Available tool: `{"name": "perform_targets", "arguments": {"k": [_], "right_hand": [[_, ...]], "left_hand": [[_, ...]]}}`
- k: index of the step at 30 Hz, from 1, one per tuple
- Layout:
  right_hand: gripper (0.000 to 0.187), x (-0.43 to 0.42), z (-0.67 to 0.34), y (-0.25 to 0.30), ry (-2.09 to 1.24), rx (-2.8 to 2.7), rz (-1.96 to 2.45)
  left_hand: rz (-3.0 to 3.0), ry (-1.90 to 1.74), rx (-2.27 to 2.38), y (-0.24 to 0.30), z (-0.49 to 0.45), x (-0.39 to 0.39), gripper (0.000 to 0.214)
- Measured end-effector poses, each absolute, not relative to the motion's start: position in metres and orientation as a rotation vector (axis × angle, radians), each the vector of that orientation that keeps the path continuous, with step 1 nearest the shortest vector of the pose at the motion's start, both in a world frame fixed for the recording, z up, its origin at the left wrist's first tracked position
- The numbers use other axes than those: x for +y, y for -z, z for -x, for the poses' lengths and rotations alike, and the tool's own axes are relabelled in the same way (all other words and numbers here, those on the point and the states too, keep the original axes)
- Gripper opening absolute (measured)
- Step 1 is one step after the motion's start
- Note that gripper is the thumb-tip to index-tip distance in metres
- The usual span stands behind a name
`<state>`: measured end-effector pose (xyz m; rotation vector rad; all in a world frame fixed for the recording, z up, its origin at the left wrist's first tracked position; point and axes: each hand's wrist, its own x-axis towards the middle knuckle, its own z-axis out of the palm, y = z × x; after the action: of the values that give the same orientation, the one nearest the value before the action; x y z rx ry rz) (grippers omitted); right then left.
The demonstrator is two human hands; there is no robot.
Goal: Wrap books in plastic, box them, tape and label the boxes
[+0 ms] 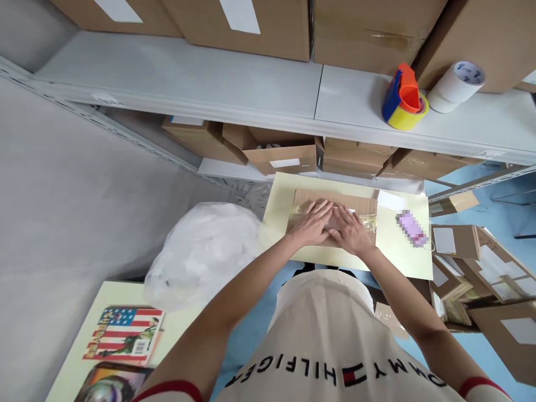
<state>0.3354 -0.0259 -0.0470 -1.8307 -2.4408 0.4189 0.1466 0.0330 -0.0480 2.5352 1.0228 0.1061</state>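
A flat brown cardboard parcel lies on the pale yellow table, with shiny clear tape across its left and right ends. My left hand rests flat on its middle, fingers stretched out. Close beside it, my right hand presses flat on the same parcel, fingers extended. The hands nearly meet and cover much of the parcel's centre, where a bit of white shows between and beyond the fingers. Right of the parcel are a white paper piece and a blurred pinkish-purple object.
Behind the table a grey shelf bears cardboard boxes, a tape dispenser and white tape rolls. A large white plastic bag bulges at left. Magazines lie on a second table. Boxes are stacked at right.
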Motion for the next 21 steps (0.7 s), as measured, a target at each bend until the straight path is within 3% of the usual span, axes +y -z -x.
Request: {"name": "perform_targets", "arguments": {"k": [6,10,14,21], "right_hand": [[0.079,-0.045,-0.358,0.065,-0.276,-2.43,1.999],[0.087,-0.057,-0.347,0.065,-0.207,-2.501,1.869],[0.08,-0.063,-0.331,0.068,-0.295,-2.622,1.743],[0.067,-0.085,-0.36,0.072,-0.13,-2.45,1.987]], "left_hand": [[-2.59,0.046,0.99,0.058,-0.121,0.039,0.074],[-2.691,0.038,0.766,0.057,-0.112,0.029,0.081],[-2.713,0.024,0.718,0.06,-0.113,0.018,0.077],[-2.67,0.021,0.78,0.061,-0.098,0.025,0.068]]}}
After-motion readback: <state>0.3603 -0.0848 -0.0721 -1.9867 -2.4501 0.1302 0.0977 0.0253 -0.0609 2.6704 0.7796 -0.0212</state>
